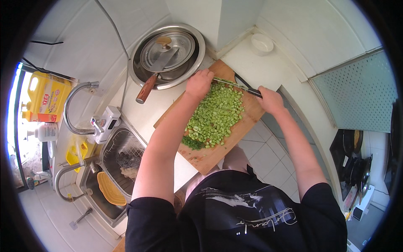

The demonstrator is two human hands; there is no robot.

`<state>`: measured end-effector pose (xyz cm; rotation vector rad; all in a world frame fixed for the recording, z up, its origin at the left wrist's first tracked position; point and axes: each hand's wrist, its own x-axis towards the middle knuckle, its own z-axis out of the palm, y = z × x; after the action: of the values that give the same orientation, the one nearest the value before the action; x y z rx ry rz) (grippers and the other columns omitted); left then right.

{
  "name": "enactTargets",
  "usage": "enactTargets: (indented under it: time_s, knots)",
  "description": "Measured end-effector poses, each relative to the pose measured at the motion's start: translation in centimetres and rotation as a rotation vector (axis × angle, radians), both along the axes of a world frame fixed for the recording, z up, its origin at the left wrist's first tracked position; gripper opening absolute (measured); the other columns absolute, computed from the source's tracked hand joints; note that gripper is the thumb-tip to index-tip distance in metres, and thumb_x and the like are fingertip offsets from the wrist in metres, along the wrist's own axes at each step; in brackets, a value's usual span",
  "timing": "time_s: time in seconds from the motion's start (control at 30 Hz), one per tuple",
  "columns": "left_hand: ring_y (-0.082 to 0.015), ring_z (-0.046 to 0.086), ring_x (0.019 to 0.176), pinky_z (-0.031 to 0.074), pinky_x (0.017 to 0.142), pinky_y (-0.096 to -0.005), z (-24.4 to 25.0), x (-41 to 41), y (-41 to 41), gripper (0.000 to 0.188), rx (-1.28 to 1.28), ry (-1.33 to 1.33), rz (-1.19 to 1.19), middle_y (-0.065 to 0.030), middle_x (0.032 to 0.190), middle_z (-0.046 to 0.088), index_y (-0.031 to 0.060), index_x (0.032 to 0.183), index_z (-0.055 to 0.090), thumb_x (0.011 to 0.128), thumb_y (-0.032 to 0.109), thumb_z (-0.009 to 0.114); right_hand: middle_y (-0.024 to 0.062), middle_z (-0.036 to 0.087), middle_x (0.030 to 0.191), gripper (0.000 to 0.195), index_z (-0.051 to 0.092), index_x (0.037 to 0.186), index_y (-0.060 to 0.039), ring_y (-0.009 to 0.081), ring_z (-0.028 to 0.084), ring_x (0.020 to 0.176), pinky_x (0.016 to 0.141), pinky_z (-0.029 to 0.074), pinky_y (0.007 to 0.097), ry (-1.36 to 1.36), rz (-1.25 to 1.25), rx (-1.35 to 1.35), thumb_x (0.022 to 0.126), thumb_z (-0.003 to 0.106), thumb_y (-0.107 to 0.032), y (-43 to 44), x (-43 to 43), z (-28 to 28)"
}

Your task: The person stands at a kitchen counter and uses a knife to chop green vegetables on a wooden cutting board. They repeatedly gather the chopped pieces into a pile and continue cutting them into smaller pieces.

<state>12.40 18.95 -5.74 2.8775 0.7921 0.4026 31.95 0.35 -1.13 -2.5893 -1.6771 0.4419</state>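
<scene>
A wooden cutting board [252,123] lies at a slant on the counter's corner, its near end out over the counter edge. A wide layer of chopped green vegetable [217,115] covers its middle, and a small heap of finely chopped darker greens [192,143] sits at its lower left. My right hand [271,99] grips the black handle of a kitchen knife [231,83]. The blade runs along the far edge of the chopped pieces, with green bits on it. At the blade's other end is my left hand [200,83], fingers bent near the tip; whether they pinch it is hidden.
Left of the board, a large steel bowl [201,60] holds a steamer lid [185,47] and a wooden-handled cleaver [147,89]. A white bowl [262,44] stands in the back corner. The sink [108,217] holds a wire rack and a yellow basket [110,189].
</scene>
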Motion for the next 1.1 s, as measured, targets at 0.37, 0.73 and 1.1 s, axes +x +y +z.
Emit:
enactTargets:
  time_s: [0.37, 0.73, 1.1]
  knots:
    - [-0.0244, 0.054, 0.085, 0.047, 0.069, -0.0367, 1.2, -6.8, -2.2, 0.009, 0.032, 0.022, -0.105, -0.0068, 0.084, 0.052, 0.0086, 0.082, 0.05, 0.074, 0.007, 0.048, 0.0159, 0.062, 0.079, 0.017, 0.052, 0.087, -0.0053, 0.0337, 0.061, 0.074, 0.064, 0.048, 0.045, 0.142, 0.023, -0.102, 0.082, 0.054, -0.022, -3.3, -6.3, 1.9]
    - [-0.0259, 0.055, 0.085, 0.047, 0.071, -0.0366, 3.6, -12.2, -5.4, 0.018, -0.003, -0.015, 0.02, -0.0074, 0.089, 0.055, 0.008, 0.09, 0.055, 0.072, 0.005, 0.05, 0.0098, 0.059, 0.07, 0.017, 0.052, 0.082, -0.009, 0.03, 0.06, 0.067, 0.057, 0.047, 0.0414, -0.058, 0.25, 0.141, 0.071, 0.062, -0.018, -2.4, -6.6, 2.9]
    - [-0.0264, 0.057, 0.081, 0.048, 0.066, -0.0364, 5.4, -14.6, -6.5, 0.014, -0.072, 0.003, 0.072, -0.0071, 0.084, 0.056, 0.0087, 0.086, 0.057, 0.073, 0.006, 0.05, 0.0106, 0.061, 0.07, 0.025, 0.057, 0.08, -0.0102, 0.0298, 0.061, 0.069, 0.059, 0.047, 0.0426, 0.048, 0.324, -0.068, 0.075, 0.061, -0.034, 0.1, -6.7, 4.0]
